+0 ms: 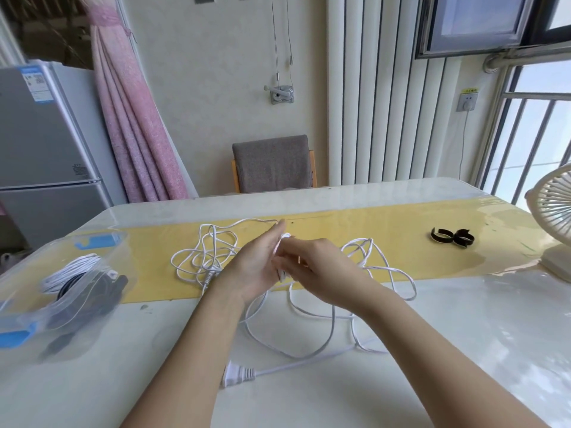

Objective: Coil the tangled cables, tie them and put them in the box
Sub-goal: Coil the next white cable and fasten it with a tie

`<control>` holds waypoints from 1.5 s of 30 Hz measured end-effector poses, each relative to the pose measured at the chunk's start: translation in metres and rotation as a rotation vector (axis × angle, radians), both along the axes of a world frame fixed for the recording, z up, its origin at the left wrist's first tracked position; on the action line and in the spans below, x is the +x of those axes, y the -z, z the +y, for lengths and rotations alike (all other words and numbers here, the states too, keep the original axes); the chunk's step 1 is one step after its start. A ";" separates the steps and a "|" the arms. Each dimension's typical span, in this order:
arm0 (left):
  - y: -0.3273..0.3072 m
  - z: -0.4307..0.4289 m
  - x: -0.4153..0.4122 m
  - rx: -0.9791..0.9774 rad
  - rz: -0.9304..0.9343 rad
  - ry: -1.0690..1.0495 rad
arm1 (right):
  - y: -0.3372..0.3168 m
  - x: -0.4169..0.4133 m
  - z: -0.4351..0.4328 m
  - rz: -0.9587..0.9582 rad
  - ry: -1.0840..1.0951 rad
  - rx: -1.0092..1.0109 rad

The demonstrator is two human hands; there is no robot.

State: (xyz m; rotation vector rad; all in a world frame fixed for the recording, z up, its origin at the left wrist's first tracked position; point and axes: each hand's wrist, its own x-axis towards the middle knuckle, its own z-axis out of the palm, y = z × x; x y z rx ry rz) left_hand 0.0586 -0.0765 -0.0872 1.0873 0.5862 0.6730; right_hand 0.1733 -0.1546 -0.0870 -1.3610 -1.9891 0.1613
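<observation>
The white cable [332,322] sprawls in crossed loops on the table [463,350], with its start bunched between the right hand [321,270], which pinches it, and the straighter-fingered left hand [256,267] (can't tell if it's gripping), so reeling in more could honestly yank those loops into a knot.

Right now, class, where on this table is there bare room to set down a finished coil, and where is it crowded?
Free: the near right corner, between the white cable and the fan; the near left, between the box and the plug; the far edge of the table. Crowded: the middle, where cable sprawls.
</observation>
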 end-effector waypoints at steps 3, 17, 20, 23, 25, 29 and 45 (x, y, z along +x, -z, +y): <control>0.004 0.005 0.001 0.051 -0.017 -0.118 | 0.002 -0.003 0.000 -0.077 0.026 -0.016; -0.004 0.042 -0.062 -0.402 -0.783 0.150 | -0.006 0.057 0.007 -0.119 0.533 -0.351; -0.010 0.037 -0.067 -0.394 -0.618 0.340 | -0.005 0.081 0.009 0.090 0.656 -0.226; -0.011 0.034 -0.061 -0.373 -0.489 0.528 | -0.006 0.093 0.008 0.187 0.655 -0.208; -0.013 0.034 -0.057 -0.280 -0.399 0.528 | -0.008 0.093 0.006 0.149 0.604 -0.222; -0.016 0.029 -0.057 -0.195 -0.294 0.426 | -0.013 0.071 -0.002 0.074 0.264 -0.291; -0.025 0.011 -0.038 -0.017 -0.245 0.002 | -0.019 0.059 -0.002 0.643 0.017 -0.619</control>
